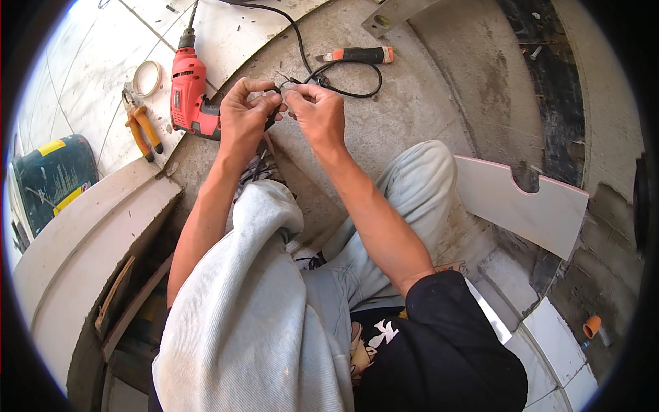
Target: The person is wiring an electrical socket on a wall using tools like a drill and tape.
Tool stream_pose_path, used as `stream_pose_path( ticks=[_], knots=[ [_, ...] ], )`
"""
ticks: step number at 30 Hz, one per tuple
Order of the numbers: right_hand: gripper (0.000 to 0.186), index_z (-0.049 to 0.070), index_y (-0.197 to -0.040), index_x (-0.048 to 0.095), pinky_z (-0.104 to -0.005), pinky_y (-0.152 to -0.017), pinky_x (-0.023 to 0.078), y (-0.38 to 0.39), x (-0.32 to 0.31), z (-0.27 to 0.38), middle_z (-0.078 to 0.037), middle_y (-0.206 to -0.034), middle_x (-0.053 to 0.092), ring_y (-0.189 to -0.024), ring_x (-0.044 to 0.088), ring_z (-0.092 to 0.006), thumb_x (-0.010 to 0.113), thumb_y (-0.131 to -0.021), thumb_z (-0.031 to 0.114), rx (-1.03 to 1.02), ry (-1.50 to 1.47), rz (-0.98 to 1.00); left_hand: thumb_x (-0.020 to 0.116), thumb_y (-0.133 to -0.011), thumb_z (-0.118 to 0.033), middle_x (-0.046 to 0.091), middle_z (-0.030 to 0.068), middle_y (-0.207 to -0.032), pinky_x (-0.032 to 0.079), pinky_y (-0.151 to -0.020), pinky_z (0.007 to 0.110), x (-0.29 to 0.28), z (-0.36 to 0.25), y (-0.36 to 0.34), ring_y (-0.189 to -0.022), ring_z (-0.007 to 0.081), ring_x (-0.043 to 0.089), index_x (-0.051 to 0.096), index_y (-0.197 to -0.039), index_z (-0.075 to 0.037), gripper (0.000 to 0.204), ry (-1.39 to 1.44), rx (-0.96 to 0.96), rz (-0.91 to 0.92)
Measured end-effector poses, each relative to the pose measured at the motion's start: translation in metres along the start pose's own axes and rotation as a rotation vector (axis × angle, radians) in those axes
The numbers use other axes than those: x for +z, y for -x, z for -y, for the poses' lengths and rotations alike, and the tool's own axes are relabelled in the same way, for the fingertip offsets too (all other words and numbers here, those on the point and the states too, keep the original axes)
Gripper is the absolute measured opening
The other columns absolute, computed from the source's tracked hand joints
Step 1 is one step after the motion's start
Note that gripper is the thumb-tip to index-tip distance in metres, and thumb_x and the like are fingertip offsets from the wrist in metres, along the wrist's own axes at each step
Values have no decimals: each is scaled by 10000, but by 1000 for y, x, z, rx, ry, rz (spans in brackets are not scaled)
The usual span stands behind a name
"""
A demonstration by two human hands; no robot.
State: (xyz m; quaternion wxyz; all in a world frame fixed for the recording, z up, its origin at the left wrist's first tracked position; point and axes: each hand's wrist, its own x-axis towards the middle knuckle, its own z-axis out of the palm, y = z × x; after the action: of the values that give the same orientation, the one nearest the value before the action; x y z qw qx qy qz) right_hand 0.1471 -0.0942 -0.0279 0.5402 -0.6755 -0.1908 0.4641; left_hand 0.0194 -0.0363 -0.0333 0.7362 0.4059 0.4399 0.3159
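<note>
Both my hands meet at the upper middle, fingertips almost touching. My left hand (246,113) is closed in a pinch on a dark piece of black electric cord, part of it showing below the fingers. With thumb and forefinger, my right hand (317,113) pinches a thin dark end of the cord; its tip is mostly hidden by the fingers. Beyond them the black electric cord (376,86) loops over the concrete and runs up. Just left of my left hand lies a red power drill (187,89) with a long bit. A utility knife (357,55) with an orange-and-black handle lies beyond my right hand.
Orange-handled pliers (141,127) and a roll of tape (146,79) lie on white tiles at left, near a dark green container (58,178). A metal level (395,15) lies at the top. A notched tile (518,206) leans at right; an orange pipe stub (592,326) sticks out below it.
</note>
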Motion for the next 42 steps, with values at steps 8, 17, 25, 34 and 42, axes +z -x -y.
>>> stream_pose_path(
  ticks=[8, 17, 25, 34, 42],
  knots=[
    [180, -47, -992, 726, -261, -662, 540, -4, -6, 8, -70, -829, 710, -713, 662, -112, 703, -888, 99, 68, -109, 111, 693, -891, 43, 637, 119, -1107, 555, -643, 267, -1, -3, -2, -789, 157, 685, 594, -1050, 7, 191, 77, 85, 50],
    [144, -34, -925, 728, -269, -668, 534, -7, -9, 11, -70, -833, 711, -704, 650, -113, 696, -870, 95, 77, -78, 162, 695, -899, 22, 683, 98, -907, 544, -627, 253, -2, -5, 0, -750, 150, 683, 592, -1046, 3, 180, 29, 45, 37],
    [193, -6, -883, 710, -237, -629, 483, -12, -20, 17, -22, -775, 654, -677, 577, -89, 686, -840, 181, 137, -43, 228, 705, -902, -9, 690, 97, -938, 550, -618, 248, 6, -7, 4, -750, 136, 684, 611, -1006, 10, 142, -56, 75, -7],
    [401, -8, -942, 721, -238, -624, 454, -1, -59, 67, -9, -764, 646, -682, 553, -82, 588, -1011, 363, -69, 418, 477, 704, -908, -16, 683, 90, -926, 555, -629, 261, -4, -15, -1, -761, 138, 679, 603, -1019, 5, 152, -2, -40, 104],
    [246, -5, -1148, 683, -280, -839, 524, -27, -54, 53, -49, -1008, 711, -878, 642, -114, 638, -917, 65, -326, 414, 443, 689, -921, -13, 661, 79, -916, 535, -610, 256, -4, -20, -7, -743, 128, 656, 562, -1001, -14, 151, 61, -56, 199]
  ],
)
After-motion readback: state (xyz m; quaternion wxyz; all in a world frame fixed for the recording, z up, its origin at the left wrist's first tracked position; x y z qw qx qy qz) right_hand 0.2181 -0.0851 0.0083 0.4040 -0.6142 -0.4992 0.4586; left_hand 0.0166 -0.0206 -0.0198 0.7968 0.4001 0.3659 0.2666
